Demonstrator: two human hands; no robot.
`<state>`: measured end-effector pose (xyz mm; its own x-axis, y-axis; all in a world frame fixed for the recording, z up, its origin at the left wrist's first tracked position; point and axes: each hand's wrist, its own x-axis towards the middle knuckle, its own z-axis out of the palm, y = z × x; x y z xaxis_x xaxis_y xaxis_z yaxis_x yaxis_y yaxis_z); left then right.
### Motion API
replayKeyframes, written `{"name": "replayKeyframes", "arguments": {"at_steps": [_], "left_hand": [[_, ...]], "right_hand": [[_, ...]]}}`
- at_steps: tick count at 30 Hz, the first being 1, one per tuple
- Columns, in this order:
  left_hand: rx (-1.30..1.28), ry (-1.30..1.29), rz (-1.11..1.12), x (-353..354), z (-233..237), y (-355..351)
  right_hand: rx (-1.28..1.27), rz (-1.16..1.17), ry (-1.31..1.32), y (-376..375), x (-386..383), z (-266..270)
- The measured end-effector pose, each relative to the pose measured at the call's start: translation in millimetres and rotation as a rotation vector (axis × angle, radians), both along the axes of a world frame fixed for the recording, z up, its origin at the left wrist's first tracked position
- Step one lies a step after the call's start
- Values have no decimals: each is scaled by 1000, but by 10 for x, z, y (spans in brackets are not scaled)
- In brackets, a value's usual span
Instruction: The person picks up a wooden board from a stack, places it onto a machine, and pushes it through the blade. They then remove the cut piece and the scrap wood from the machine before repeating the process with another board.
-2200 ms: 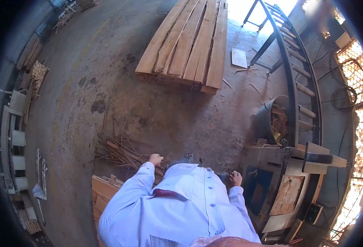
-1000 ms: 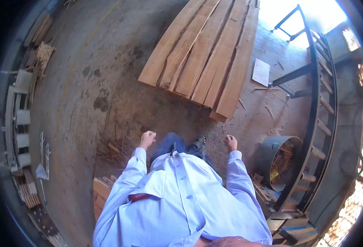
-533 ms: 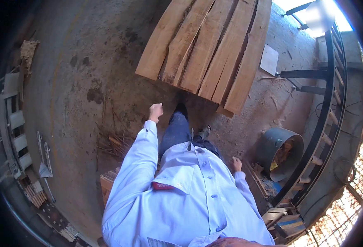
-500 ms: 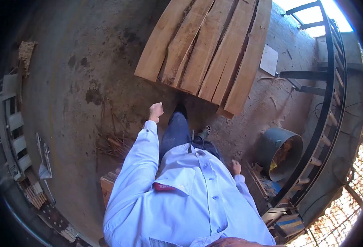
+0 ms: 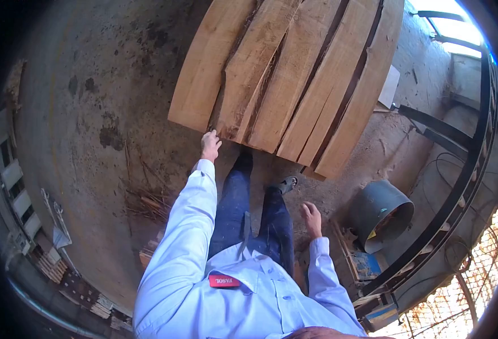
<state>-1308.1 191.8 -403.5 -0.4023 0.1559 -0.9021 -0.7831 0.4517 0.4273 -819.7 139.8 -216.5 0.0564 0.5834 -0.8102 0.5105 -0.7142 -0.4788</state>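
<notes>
Several long wooden planks (image 5: 294,73) lie side by side in a row ahead of me, with dark bark-edged gaps and cracks between them. My left hand (image 5: 210,146) is at their near ends, its loosely bent fingers right at the corner by the gap between the first two planks on the left. Nothing shows in that hand. Lower and to the right, my right hand (image 5: 312,219) hangs beside my leg, empty, thumb and fingers apart. Nearest to it is a grey-green drum (image 5: 380,204) lying on its side on the floor.
A long dark metal frame with rollers (image 5: 468,169) runs along the right side, before a wire mesh (image 5: 458,299). Thin wood scraps (image 5: 150,198) lie on the floor at left. Stacked slats (image 5: 20,195) stand along the far left.
I have come closer to the planks. My left hand has loosened from a fist and reached their near ends. My right hand has swung forward, its fingers now showing apart.
</notes>
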Motion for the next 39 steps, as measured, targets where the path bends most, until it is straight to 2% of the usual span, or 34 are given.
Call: {"name": "replayKeyframes", "arguments": {"at_steps": [3, 7, 8, 10, 14, 17, 18, 21, 25, 27, 32, 35, 37, 39], "left_hand": [[-79, -85, 74, -168, -431, 49], [-108, -108, 80, -114, -185, 140], [-93, -126, 120, -123, -292, 89], [-23, -148, 199, -48, -140, 77], [89, -173, 233, 37, -227, -91], [142, -128, 16, 111, 209, 158], [204, -110, -66, 111, 121, 53], [297, -173, -139, 302, 400, 70], [281, -304, -192, 757, 447, 83], [292, -313, -175, 1026, 268, 35], [239, -287, -121, 1400, 110, 2], [147, -220, -277, 1400, -8, -31], [74, -213, -393, 1353, 55, 52], [47, -139, -531, 1336, 155, 102]], "right_hand": [[-26, 112, 39, 567, -576, -439], [-44, 232, 37, 1033, -1118, -1068], [-39, 263, 21, 1163, -1268, -1143], [-17, 160, 33, 1337, -1546, -1286], [-37, 4, 88, 1411, -1828, -1649], [-120, -75, 115, 1469, -1963, -1728], [-132, -89, 119, 1443, -1946, -1881], [-208, -221, 244, 1331, -1840, -2121], [-348, -557, 442, 1370, -1786, -1948], [-383, -561, 462, 1474, -1793, -1716], [-379, -473, 487, 1570, -1764, -1564], [-298, -365, 369, 1543, -1841, -1571], [-228, -241, 250, 1504, -1863, -1804], [-219, -208, 194, 1507, -1877, -1822]]}}
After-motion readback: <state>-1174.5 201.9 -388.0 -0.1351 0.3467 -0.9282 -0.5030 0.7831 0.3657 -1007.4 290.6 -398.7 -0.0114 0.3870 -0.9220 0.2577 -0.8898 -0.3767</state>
